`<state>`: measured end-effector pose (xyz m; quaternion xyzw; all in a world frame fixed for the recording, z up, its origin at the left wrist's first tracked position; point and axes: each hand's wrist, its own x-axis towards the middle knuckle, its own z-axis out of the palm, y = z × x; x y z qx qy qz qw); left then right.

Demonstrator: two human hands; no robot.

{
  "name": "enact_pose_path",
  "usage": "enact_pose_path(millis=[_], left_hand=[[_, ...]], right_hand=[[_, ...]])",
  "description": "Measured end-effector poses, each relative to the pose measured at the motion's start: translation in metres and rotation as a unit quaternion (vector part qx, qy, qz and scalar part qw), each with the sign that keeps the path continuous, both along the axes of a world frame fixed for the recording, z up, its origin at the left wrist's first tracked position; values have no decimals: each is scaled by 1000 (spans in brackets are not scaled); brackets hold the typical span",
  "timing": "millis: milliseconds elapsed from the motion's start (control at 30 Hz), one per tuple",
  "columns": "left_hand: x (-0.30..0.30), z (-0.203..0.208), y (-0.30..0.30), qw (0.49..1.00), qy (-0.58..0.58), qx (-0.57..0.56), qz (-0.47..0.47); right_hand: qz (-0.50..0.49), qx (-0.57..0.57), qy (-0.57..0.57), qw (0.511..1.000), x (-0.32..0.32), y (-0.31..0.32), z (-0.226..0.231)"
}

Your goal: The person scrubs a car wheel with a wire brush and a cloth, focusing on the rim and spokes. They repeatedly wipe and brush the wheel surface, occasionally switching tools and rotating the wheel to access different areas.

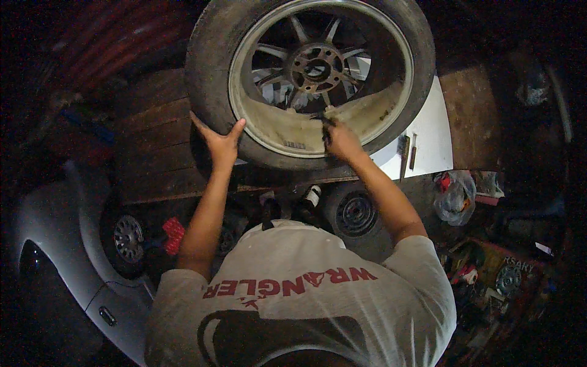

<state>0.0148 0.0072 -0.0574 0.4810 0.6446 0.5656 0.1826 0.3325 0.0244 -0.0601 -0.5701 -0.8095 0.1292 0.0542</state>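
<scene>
A wheel with a dark tire (pixel 211 73) rests on a bench, the hollow inner side of its spoked rim (pixel 269 116) facing me. Dirt and dark marks show on the rim's pale barrel. My left hand (pixel 221 145) is open against the tire's lower left sidewall, thumb and fingers spread wide. Inside the lower lip of the rim, my right hand (pixel 343 142) is closed around a small dark thing (pixel 328 129), pressed to the barrel; its kind is hard to make out.
The wooden bench (pixel 153 128) carries a white sheet (pixel 437 122) with a dark brush-like tool (pixel 403 153) and a slim tool (pixel 413 151). A steel wheel (pixel 356 211) lies below, near a plastic bag (pixel 455 199). A silver car (pixel 61 238) stands at left; clutter fills the lower right.
</scene>
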Motion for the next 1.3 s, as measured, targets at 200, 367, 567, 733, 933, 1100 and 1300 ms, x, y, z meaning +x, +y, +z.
enact_pose_path(millis=[200, 367, 567, 733, 933, 1100, 1300], left_hand=[[1, 2, 1, 1000, -12, -10, -6], [-1, 2, -1, 1000, 15, -23, 6], [-2, -1, -1, 1000, 23, -16, 8], [0, 0, 0, 1000, 19, -15, 0], [-3, -2, -1, 1000, -2, -10, -3], [-2, 1, -1, 1000, 13, -16, 3], [0, 4, 0, 999, 34, -20, 10]], right_hand=[[-93, -70, -35, 993, -9, 60, -48], [-62, -57, 109, 990, -48, 39, -41], [7, -78, 84, 993, 0, 0, -8], [-147, -164, 340, 914, 34, 38, 13], [-169, -335, 258, 890, -11, 39, 48], [-82, -149, -57, 984, -23, 55, -8], [-24, 66, 8, 997, -33, 30, -36]])
